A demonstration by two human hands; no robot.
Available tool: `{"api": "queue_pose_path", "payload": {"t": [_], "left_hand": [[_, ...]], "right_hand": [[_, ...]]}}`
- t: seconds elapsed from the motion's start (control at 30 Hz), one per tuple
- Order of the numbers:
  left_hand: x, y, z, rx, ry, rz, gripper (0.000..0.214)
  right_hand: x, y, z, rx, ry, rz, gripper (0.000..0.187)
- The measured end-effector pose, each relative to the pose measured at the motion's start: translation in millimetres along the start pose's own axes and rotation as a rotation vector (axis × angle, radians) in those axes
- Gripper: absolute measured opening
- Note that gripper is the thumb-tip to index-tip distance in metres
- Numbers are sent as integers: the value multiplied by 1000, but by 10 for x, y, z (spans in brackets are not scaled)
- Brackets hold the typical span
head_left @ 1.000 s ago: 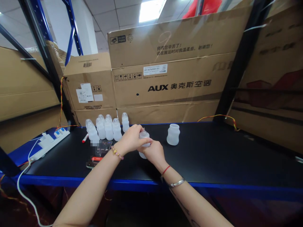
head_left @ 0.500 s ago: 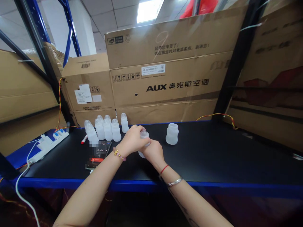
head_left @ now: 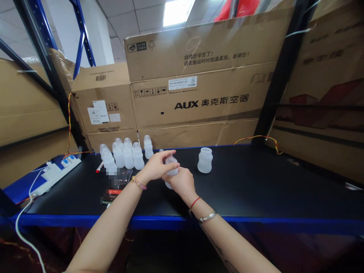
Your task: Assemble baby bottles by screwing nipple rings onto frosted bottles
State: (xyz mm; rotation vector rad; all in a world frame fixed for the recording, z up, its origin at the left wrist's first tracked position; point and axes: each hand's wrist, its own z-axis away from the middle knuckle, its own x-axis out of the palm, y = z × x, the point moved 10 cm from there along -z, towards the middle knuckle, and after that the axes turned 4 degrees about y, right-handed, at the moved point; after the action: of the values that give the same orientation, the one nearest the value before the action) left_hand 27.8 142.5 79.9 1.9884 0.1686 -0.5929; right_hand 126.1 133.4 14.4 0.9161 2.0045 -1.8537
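Observation:
Both hands meet over a small frosted plastic bottle (head_left: 171, 167) above the black tabletop (head_left: 256, 189). My right hand (head_left: 180, 182) wraps the bottle's body from below. My left hand (head_left: 157, 166) closes its fingers round the bottle's clear cap at the top. An uncapped frosted bottle (head_left: 205, 160) stands alone to the right of my hands. Behind and to the left, several capped bottles (head_left: 125, 153) stand in a cluster.
A phone with a running timer (head_left: 118, 182) lies left of my hands, next to a red marker (head_left: 99, 167). A white power strip (head_left: 54, 173) sits at the far left. Cardboard boxes (head_left: 199, 83) line the back; black shelf posts (head_left: 277, 76) stand at both sides.
My left hand's fingers have shifted round the cap while my right hand keeps the bottle. The view has drifted slightly; nothing else on the table has moved.

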Motion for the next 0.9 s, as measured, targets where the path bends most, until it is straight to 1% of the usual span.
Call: {"api": "queue_pose_path", "payload": {"t": [0.07,0.13,0.17,0.2,0.27,0.33,0.4,0.5,0.57,0.7,0.8,0.87,0.9], "left_hand": [[74,18,2,0,-105,127,48],[117,27,13,-11,-172,147,39],[108,30,14,-10,-169,105,37],[79,35,11,1,-142,32,37],[1,66,7,46,-58,-137,46],[-36,104,13,100,-6,-214,53],[4,94,24,116,-44,-125,54],[86,12,39,62,-150,85,46],[94,-14,45,52,-190,114,46],[69,24,54,94,-248,70,49],[16,77,53,124,-207,-34,42],[-20,107,59,130,-127,-146,40],[-41,114,64,122,-67,-214,39]], "right_hand": [[1,11,6,4,5,-16,22],[-3,25,11,14,12,-17,22],[-6,28,13,17,15,-18,22],[-8,24,14,15,15,-18,22],[-9,-1,15,-3,9,-10,22],[-11,-18,16,-11,2,8,23],[-16,-16,16,-5,2,17,25],[-13,3,11,-1,11,1,25],[5,27,2,-2,11,-23,24],[31,59,-15,-7,9,-35,22],[32,69,-16,6,4,-9,23],[32,52,-16,-2,-1,2,25],[32,35,-18,-16,-4,8,26]]}}
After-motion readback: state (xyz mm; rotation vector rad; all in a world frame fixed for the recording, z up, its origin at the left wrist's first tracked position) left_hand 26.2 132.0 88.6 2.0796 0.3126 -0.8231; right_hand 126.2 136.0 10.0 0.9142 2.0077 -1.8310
